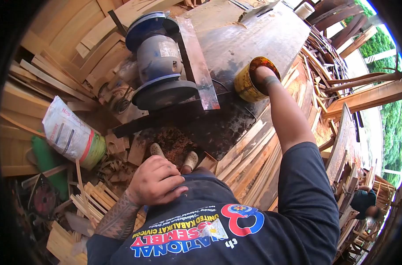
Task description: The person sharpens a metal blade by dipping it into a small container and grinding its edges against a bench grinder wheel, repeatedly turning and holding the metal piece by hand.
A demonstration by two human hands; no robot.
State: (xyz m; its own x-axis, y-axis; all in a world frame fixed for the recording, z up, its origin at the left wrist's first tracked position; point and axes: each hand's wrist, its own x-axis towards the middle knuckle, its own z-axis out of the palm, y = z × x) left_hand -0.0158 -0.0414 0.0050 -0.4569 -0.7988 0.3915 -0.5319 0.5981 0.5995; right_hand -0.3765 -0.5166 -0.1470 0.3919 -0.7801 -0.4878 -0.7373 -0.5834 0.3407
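Observation:
My right hand point(265, 76) reaches down into a dented yellow metal can point(247, 84). Its fingers are hidden inside, and so are the can's contents. The can stands on the dark, stained part of a worktable point(271, 33). In front of my shirt, my left hand point(157, 180) is closed, fingers curled in; whatever is in the palm, if anything, cannot be seen. Beyond it, on the table's left part, a blue and grey bench grinder point(159, 59) carries a large dark disc point(165, 94). A flat metal strip point(199, 64) lies alongside the grinder.
A white sack point(68, 130) leans among wood offcuts at left. Long wooden strips point(254, 163) run along the table's right side. Sawdust point(172, 143) covers the floor near my feet. Stacked boards point(64, 44) stand at upper left. Another person point(364, 203) is far off at lower right.

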